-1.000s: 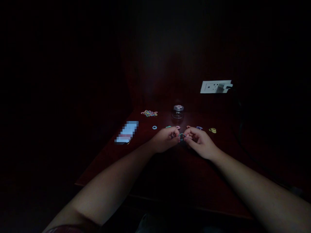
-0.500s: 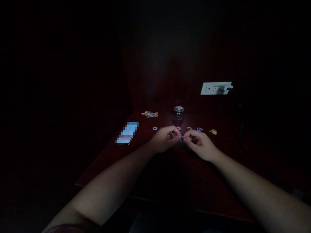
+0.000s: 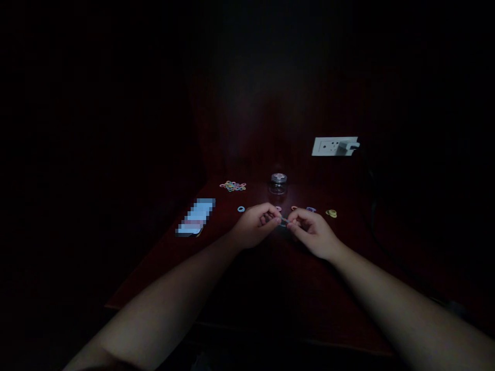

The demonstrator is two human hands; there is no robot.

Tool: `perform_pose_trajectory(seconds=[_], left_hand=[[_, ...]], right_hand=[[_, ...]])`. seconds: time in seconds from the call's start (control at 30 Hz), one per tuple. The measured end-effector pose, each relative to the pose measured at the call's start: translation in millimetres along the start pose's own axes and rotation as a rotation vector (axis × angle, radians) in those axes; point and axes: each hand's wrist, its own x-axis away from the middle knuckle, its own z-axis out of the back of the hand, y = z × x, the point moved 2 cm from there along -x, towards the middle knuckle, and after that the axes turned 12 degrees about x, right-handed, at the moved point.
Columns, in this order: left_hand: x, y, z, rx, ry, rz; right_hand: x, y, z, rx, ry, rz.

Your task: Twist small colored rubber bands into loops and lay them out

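My left hand (image 3: 257, 225) and my right hand (image 3: 312, 232) meet over the middle of the dark red table, each pinching a small blue-grey hair tie (image 3: 284, 221) stretched between their fingertips. Just beyond the fingers lies a row of hair ties: a blue one (image 3: 241, 209) to the left, a pink one (image 3: 278, 208) partly hidden by my left hand, an orange one (image 3: 294, 208), a purple pair (image 3: 311, 209) and a small yellow pile (image 3: 331, 213) on the right.
A mixed heap of coloured hair ties (image 3: 233, 186) lies at the back left, near a clear lidded jar (image 3: 278, 184). A phone with a blurred screen (image 3: 196, 217) rests on the left. A wall socket (image 3: 334, 146) holds a plug, its cable running down the right.
The whole view has shifted slightly, so things sit a little further left and lower. Both hands keep hold of the hair tie, which shows a bit more between the fingertips.
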Motion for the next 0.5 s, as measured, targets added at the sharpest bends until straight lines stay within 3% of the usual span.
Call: perform_pose_trajectory(seconds=[0.1,0.3,0.5], left_hand=[[1.3,1.2,0.7,-0.037,-0.023,-0.043],[2.1,6.5,4.5,-0.187,-0.058,-0.269],[0.0,5.2,6.6,-0.207,0.016,-0.255]], right_hand=[[-0.3,-0.4,-1.5,-0.027,0.015,-0.012],[-2.6,1.0,-4.6,-0.258,-0.04,-0.154],[-3.1,2.0,-2.6,-0.34,-0.053,-0.171]])
